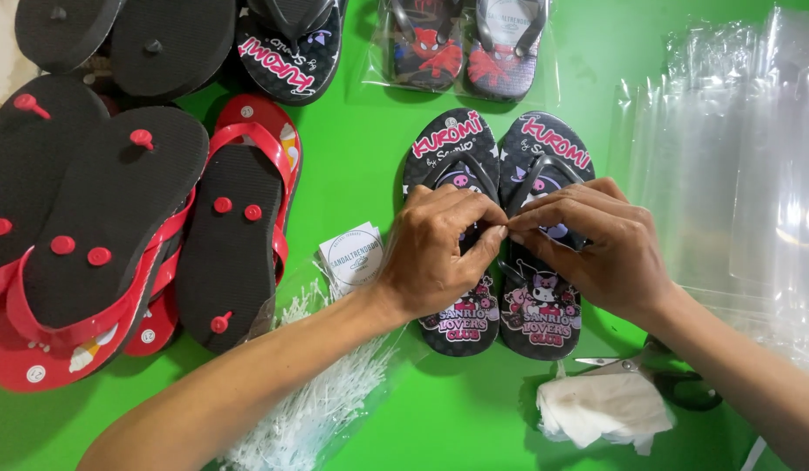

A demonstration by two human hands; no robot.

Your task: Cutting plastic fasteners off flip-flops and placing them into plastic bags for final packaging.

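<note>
A pair of black flip-flops [448, 148] with pink cartoon prints lies side by side on the green table [370, 148]. My left hand [435, 253] rests over the left sandal's strap, fingers pinched. My right hand [596, 244] covers the right sandal's strap [531, 179], its fingertips pinched against the left hand's between the two sandals. Whatever small item the fingers pinch is hidden.
Red-and-black flip-flops [116, 227] are piled at the left, more black ones at the top left. A bagged pair [461, 48] lies at the top. Clear plastic bags [736, 174] stack at the right. Scissors [666, 375], a white rag [601, 410], paper tags [352, 257] and white plastic fasteners [317, 410] lie near me.
</note>
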